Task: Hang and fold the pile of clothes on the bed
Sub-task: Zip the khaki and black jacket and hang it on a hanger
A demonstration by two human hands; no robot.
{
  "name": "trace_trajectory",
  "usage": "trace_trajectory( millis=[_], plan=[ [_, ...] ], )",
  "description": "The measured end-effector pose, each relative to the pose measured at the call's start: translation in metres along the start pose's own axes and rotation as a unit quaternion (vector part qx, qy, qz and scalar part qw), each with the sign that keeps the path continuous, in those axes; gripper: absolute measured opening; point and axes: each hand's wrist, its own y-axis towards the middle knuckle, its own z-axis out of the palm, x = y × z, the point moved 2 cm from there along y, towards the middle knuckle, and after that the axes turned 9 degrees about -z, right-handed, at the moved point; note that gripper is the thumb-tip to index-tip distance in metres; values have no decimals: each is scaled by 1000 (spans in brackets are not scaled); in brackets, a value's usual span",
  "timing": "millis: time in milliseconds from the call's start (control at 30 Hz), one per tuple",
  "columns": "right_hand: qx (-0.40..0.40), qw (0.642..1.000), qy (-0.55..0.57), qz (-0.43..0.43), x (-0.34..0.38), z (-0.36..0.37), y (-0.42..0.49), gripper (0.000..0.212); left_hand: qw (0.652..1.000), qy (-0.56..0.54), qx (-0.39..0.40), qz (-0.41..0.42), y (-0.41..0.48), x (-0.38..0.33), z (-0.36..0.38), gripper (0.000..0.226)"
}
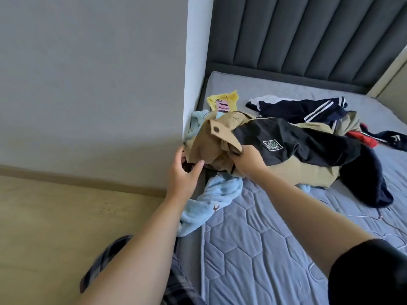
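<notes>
The pile of clothes (330, 126) lies on the bed (264, 249), up near the wall corner (196, 84); on top of it is a tan and black jacket (297, 148). The right hand (246, 160) holds the jacket's tan part, its fingers (233, 154) curled tight into the cloth. The left hand (184, 172) is at the tan edge just beside it, fingers (181, 154) bent and thumb out; I cannot tell if it has hold of the cloth or only touches it.

I think the step now is to pull this jacket out of the pile. To do it well, both hands should hold it near the collar or shoulders, one on each side; then lift up slowly, so the jacket hangs open and the sleeves drop down.

A blue fluffy cloth (220, 194) lies under the jacket and spills over the bed's edge; it could get dragged along and fall, so shake the jacket free of it. A navy top with white stripes (308, 108) and a yellow cloth (224, 99) lie behind; they can wait. A jacket like this may do better on a hanger than folded.
</notes>
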Motion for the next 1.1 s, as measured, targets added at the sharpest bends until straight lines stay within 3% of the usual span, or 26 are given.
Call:
trace_trajectory(
  millis=[67, 133, 200, 267, 300, 333, 400, 433, 500, 567, 700, 833, 900, 1000, 1100],
  plan=[
    [-22, 985, 161, 62, 11, -24, -4, 28, 995, -61, -2, -79, 3, 7, -4, 63],
    [73, 928, 350, 104, 18, -45, -13, 27, 982, -129, -4, -138, 10, 14, -4, 53],
    [172, 862, 467, 100, 22, -65, -22, 23, 963, -163, 6, -216, 16, 17, -4, 51],
    [139, 822, 537, 127, 19, -77, -17, 22, 952, -187, 54, -238, 14, 19, -1, 58],
    [68, 836, 522, 157, 11, -79, -9, 23, 949, -189, 76, -239, 12, 19, 1, 63],
    [-16, 873, 452, 183, 1, -80, -2, 27, 952, -169, 88, -239, 10, 19, 3, 66],
    [-116, 953, 196, 199, -22, -72, 7, 45, 969, -77, 105, -211, 5, 23, 6, 63],
    [-112, 971, 89, 189, -33, -62, 8, 57, 977, -30, 117, -178, 3, 25, 8, 58],
    [-62, 985, -10, 161, -54, -31, 0, 72, 978, 78, 158, -112, 0, 31, 8, 46],
    [13, 991, -80, 105, -70, 3, -10, 74, 949, 180, 238, -105, -6, 39, 8, 55],
    [213, 970, -97, 68, -104, 68, -34, 64, 871, 361, 320, -95, -9, 48, 11, 91],
    [222, 966, -102, 87, -122, 93, -51, 67, 828, 399, 376, -117, -10, 58, 14, 109],
    [221, 967, -88, 93, -122, 96, -52, 66, 813, 422, 388, -104, -12, 60, 14, 101],
    [217, 970, -51, 98, -116, 86, -54, 62, 832, 413, 365, -63, -11, 58, 15, 59],
    [126, 989, -27, 74, -102, 61, -61, 54, 846, 399, 352, -35, -8, 54, 16, 41]
  ],
)
